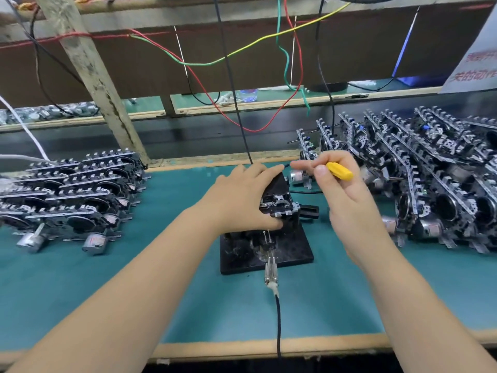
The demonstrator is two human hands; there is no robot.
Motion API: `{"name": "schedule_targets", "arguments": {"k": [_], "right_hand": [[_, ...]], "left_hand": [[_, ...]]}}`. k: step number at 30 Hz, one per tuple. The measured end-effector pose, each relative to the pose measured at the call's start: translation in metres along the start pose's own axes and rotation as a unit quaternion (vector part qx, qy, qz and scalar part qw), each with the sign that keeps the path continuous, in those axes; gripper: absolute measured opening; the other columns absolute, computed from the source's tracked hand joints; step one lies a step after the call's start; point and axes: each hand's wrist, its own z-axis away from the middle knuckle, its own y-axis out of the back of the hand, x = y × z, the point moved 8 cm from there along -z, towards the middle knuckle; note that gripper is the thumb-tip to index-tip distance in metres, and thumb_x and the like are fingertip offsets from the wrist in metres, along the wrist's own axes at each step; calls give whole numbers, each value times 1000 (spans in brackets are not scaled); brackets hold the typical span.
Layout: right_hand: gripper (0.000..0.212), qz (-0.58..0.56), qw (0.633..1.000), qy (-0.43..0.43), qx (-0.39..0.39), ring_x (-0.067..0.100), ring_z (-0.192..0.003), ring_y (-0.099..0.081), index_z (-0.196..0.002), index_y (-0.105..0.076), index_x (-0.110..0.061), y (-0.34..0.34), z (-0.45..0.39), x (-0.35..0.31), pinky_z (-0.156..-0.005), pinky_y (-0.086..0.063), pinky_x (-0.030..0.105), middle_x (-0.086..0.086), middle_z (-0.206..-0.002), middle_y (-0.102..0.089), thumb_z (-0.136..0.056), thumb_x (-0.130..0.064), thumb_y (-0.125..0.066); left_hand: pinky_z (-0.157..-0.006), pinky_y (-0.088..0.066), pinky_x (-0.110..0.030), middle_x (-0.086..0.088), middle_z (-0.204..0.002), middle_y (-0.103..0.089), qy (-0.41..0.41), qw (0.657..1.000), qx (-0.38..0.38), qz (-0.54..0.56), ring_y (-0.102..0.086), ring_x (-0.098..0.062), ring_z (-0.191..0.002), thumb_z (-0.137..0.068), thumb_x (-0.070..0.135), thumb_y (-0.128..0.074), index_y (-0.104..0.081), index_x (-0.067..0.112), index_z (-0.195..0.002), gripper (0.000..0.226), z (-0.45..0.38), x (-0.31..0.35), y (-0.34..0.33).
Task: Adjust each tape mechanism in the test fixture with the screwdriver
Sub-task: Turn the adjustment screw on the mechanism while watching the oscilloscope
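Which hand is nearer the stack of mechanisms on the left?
Left. The left hand rests on the fixture, closer to that stack; the right hand is farther right, holding the screwdriver.

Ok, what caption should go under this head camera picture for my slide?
Left hand steadies a tape mechanism in the test fixture while the right hand holds a yellow screwdriver.
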Motion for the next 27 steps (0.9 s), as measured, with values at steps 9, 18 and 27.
{"name": "schedule_targets", "arguments": {"k": [9,18,27], "right_hand": [[19,154,986,-29,-60,16,-125,-48,-93,-44,-36,-16,14,20,-111,-29,55,-28,-117,-69,-108,-45,-36],[15,40,993,-35,-104,15,-100,-58,-96,-37,-20,-21,18,40,-91,-38,26,-11,-127,-67,-106,-19,-48],[37,52,991,-31,-117,12,-106,-57,-95,-31,-28,-23,19,39,-92,-44,45,-10,-135,-63,-86,-13,-63]], "left_hand": [[-122,-16,-58,21,-162,-24,5,961,104,257,-9,2,-153,-69,68,-67,-46,53,-124,61,55,-26,10],[-120,-27,-41,11,-170,4,48,943,158,291,3,-8,-156,-54,59,-88,-40,50,-124,85,72,-14,-17],[-92,-26,5,14,-167,-10,87,874,274,393,-26,25,-133,-64,26,-93,-52,52,-103,63,71,-13,-28]]}}
